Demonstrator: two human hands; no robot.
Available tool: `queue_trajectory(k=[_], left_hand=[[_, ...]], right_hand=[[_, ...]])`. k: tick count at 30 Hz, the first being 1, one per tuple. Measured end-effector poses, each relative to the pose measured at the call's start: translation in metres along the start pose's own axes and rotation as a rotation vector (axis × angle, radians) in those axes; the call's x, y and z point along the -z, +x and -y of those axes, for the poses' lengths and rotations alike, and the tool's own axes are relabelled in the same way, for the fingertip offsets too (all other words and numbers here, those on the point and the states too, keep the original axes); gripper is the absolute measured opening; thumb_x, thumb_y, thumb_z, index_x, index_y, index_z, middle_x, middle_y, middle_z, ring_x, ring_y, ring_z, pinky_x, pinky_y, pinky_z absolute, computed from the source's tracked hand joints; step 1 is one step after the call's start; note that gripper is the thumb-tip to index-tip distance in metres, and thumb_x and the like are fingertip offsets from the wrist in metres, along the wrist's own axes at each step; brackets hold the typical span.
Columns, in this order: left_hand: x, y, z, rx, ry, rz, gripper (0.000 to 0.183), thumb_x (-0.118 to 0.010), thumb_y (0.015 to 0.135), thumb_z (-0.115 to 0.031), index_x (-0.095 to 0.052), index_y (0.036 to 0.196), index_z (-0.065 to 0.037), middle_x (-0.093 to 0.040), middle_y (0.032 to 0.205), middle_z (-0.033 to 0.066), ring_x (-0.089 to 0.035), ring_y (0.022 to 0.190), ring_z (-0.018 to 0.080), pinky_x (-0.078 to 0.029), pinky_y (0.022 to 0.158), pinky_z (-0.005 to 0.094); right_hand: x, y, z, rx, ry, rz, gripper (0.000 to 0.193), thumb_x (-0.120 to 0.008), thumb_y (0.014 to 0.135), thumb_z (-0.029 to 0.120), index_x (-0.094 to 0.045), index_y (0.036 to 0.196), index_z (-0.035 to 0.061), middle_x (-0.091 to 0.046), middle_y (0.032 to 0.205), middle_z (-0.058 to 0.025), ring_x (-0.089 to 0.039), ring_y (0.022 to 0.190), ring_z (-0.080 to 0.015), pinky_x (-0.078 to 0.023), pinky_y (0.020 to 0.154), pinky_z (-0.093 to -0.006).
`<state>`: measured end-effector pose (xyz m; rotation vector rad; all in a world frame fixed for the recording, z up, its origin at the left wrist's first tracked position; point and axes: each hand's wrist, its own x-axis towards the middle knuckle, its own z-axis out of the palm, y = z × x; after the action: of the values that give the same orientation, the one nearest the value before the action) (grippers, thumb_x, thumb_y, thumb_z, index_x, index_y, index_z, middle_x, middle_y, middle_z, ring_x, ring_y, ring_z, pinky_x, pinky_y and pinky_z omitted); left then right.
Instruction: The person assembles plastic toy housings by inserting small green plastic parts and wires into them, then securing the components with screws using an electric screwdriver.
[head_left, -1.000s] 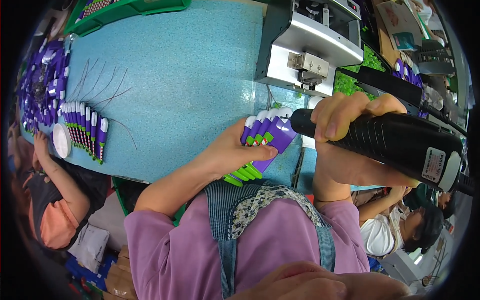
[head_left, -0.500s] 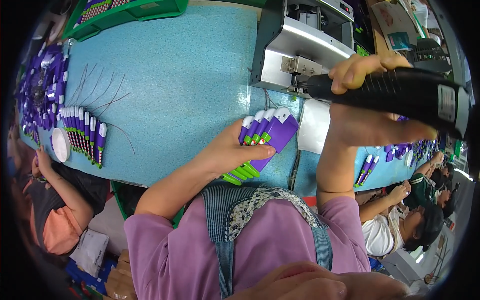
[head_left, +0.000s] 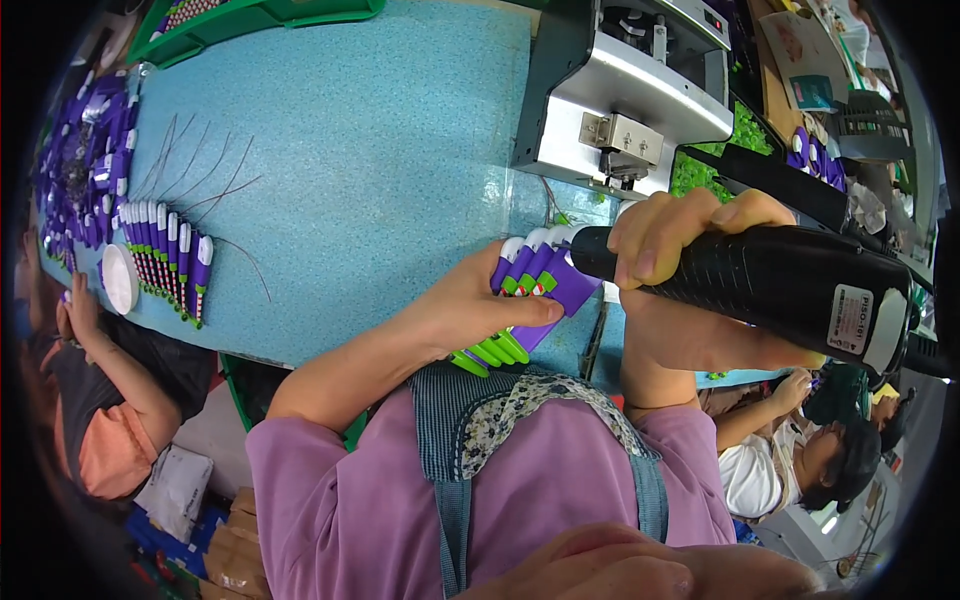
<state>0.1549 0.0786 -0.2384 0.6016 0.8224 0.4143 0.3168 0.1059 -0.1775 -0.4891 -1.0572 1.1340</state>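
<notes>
My left hand is closed round a fanned stack of several flat purple plastic pieces with white tips and green ends, its thumb lying across them. Wrapped in my right hand is a black electric screwdriver, held nearly level. Its nose meets the white end of the frontmost piece, beside a small hole. Whether a screw sits on the bit is hidden. Just beyond the hands stands a silver and black screw feeder.
On the left, finished-looking purple and green pieces lie in a row with thin wires, beside a white bowl and a heap of purple parts. A green tray stands at the back. Co-workers sit at both sides.
My right hand has brought the screwdriver from the feeder's outlet down and left onto the stack. My left hand keeps its grip, almost in place.
</notes>
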Motion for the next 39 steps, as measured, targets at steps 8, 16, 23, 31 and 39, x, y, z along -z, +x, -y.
queue_trajectory(k=[8, 16, 23, 31, 39], left_hand=[[-0.002, 0.002, -0.004, 0.003, 0.040, -0.022, 0.057, -0.079, 0.073, -0.013, -0.049, 0.119, 0.003, -0.062, 0.105, 0.0072, -0.058, 0.095, 0.0133, -0.047, 0.086, 0.0287], [-0.005, 0.000, -0.004, -0.055, 0.016, -0.025, 0.053, -0.078, 0.074, -0.012, -0.052, 0.118, 0.001, -0.063, 0.104, 0.0065, -0.060, 0.095, 0.0131, -0.048, 0.085, 0.0278], [-0.005, 0.002, -0.002, -0.009, 0.036, -0.051, 0.051, -0.079, 0.073, -0.010, -0.054, 0.117, -0.001, -0.064, 0.099, 0.0042, -0.059, 0.089, 0.0115, -0.048, 0.082, 0.0269], [-0.002, 0.002, -0.005, -0.001, -0.008, 0.013, 0.054, -0.080, 0.072, -0.012, -0.053, 0.117, 0.000, -0.063, 0.100, 0.0045, -0.059, 0.090, 0.0114, -0.047, 0.082, 0.0274], [-0.004, 0.003, -0.002, -0.023, 0.055, -0.027, 0.058, -0.081, 0.072, -0.014, -0.050, 0.119, 0.002, -0.063, 0.103, 0.0069, -0.059, 0.093, 0.0133, -0.047, 0.085, 0.0287]], right_hand=[[0.002, 0.007, 0.004, -0.007, -0.018, -0.010, 0.090, -0.041, 0.074, 0.084, -0.047, 0.110, 0.0013, -0.054, 0.063, -0.0122, -0.050, 0.049, -0.0208, -0.042, 0.047, -0.0323], [0.031, 0.043, 0.002, 0.122, -0.055, 0.086, 0.097, -0.030, 0.073, 0.088, -0.047, 0.112, 0.0014, -0.054, 0.070, -0.0133, -0.050, 0.056, -0.0219, -0.041, 0.056, -0.0355], [-0.003, 0.007, 0.007, 0.012, -0.035, -0.010, 0.092, -0.036, 0.073, 0.087, -0.048, 0.109, 0.0032, -0.053, 0.064, -0.0120, -0.050, 0.050, -0.0199, -0.042, 0.051, -0.0328], [0.009, -0.001, -0.009, -0.130, 0.212, 0.067, 0.105, -0.064, 0.048, 0.085, -0.051, 0.106, -0.0012, -0.059, 0.072, -0.0190, -0.058, 0.065, -0.0273, -0.048, 0.063, -0.0372], [0.002, 0.006, -0.004, -0.061, 0.051, 0.007, 0.092, -0.043, 0.069, 0.087, -0.046, 0.109, 0.0045, -0.055, 0.064, -0.0113, -0.052, 0.051, -0.0213, -0.042, 0.052, -0.0328]])
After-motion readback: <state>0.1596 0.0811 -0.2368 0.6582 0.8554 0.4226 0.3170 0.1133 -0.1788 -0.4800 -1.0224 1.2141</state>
